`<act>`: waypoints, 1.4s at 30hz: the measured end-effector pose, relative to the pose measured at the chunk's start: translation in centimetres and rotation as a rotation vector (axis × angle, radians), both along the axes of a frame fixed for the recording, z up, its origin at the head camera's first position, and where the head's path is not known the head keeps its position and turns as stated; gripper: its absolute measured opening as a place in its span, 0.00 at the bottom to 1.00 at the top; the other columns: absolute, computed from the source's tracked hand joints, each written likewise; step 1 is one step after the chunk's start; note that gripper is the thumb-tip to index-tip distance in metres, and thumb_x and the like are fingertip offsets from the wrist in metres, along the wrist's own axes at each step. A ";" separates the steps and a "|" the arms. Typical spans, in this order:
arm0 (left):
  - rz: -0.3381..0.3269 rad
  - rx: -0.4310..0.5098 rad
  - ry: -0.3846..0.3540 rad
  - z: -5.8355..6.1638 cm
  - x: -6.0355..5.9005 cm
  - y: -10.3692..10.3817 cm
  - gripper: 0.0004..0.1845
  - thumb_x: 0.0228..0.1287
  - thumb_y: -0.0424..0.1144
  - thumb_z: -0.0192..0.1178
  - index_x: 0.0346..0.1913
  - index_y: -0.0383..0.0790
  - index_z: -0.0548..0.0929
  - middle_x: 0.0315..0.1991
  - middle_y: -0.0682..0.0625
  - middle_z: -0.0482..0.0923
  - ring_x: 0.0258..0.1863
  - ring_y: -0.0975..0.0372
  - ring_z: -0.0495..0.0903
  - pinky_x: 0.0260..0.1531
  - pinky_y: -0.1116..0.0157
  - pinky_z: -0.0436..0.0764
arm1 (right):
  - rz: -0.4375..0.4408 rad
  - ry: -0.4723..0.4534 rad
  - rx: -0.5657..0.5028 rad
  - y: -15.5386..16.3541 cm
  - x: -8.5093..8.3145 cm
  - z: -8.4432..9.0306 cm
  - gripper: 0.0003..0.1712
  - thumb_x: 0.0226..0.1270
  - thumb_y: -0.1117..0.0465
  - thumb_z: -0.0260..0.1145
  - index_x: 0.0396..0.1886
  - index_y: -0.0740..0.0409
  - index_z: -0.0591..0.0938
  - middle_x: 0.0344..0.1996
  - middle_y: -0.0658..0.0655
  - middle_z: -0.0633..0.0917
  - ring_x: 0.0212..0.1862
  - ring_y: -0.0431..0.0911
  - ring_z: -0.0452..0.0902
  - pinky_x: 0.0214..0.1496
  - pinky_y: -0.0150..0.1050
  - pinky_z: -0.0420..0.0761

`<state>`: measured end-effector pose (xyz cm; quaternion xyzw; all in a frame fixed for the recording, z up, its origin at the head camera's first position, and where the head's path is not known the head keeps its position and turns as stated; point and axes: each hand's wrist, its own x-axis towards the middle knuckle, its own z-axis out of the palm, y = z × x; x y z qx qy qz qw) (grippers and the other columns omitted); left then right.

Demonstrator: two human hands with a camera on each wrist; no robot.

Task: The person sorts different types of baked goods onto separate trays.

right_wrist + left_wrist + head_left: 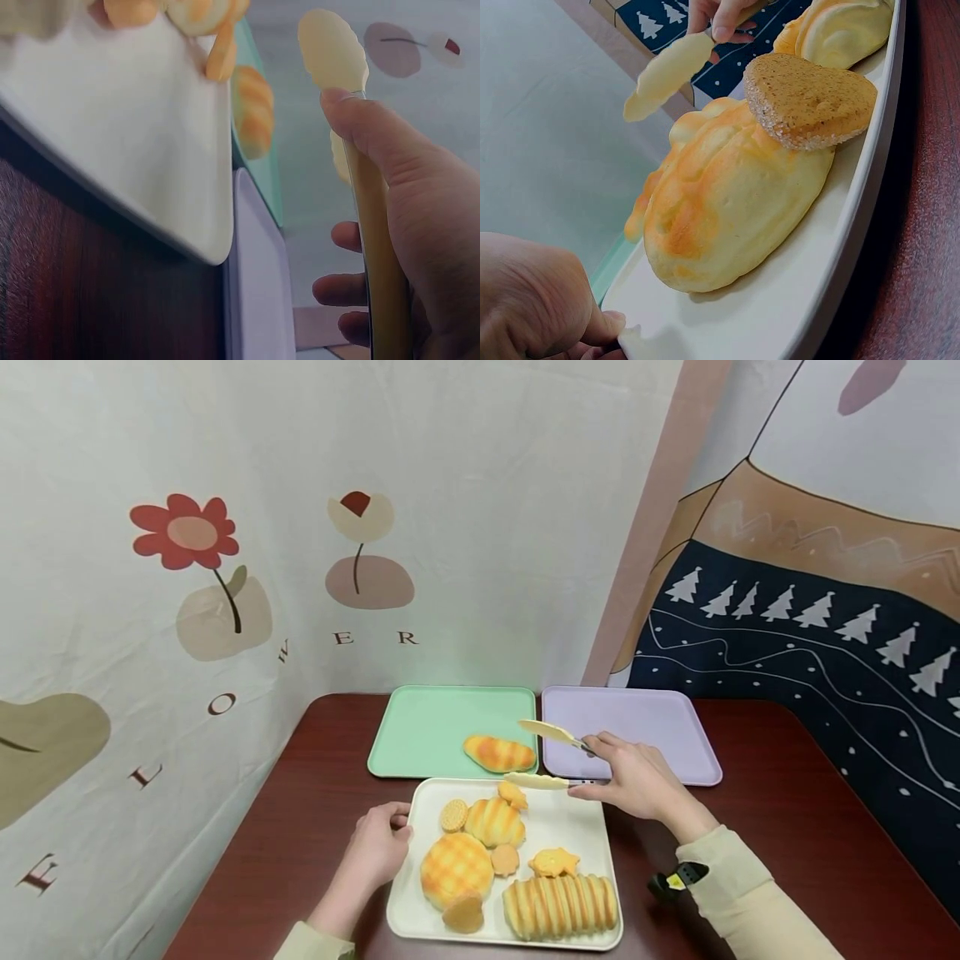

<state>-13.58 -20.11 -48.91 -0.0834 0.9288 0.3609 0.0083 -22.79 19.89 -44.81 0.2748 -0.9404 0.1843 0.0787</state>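
My right hand (637, 781) grips a pair of pale yellow tongs (551, 732), whose blades stand apart and empty over the far edge of the white tray (585, 814). My left hand (378, 847) pinches that tray's left rim. The tray holds several breads and cookies, among them a round checked bun (456, 867) and a ridged loaf (560, 906). One oblong bread (498, 753) lies on the green tray (442, 727). In the left wrist view, my left hand (540, 300) holds the rim beside a bun (727, 202) and a heart cookie (810, 94). In the right wrist view, my right hand (405, 225) holds the tongs (334, 52).
A purple tray (637, 718) with nothing on it sits to the right of the green one, both at the back of the dark red table (787, 793). Patterned cloth walls close in the left, back and right sides.
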 end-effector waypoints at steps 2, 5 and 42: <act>-0.001 -0.001 0.000 -0.1 0.0 0.0 0.16 0.71 0.28 0.63 0.59 0.36 0.86 0.41 0.51 0.83 0.43 0.54 0.82 0.45 0.50 0.82 | 0.009 0.019 0.005 0.0 0.5 0.3 0.46 0.58 0.28 0.76 0.65 0.56 0.84 0.49 0.50 0.87 0.37 0.46 0.85 0.40 0.49 0.84; -0.002 -0.001 -0.001 -0.1 -0.1 0.0 0.16 0.71 0.28 0.63 0.59 0.36 0.86 0.42 0.51 0.83 0.44 0.53 0.82 0.45 0.50 0.82 | 0.024 0.051 0.013 -0.1 1.1 0.7 0.48 0.58 0.24 0.73 0.64 0.56 0.84 0.48 0.49 0.86 0.34 0.42 0.82 0.37 0.47 0.82; -0.011 0.009 -0.002 -0.3 -0.3 -0.1 0.16 0.72 0.29 0.62 0.60 0.34 0.85 0.42 0.50 0.83 0.44 0.53 0.82 0.47 0.49 0.81 | 0.113 0.063 0.084 -1.5 5.2 1.3 0.51 0.58 0.20 0.69 0.64 0.56 0.84 0.52 0.48 0.86 0.33 0.41 0.83 0.36 0.46 0.83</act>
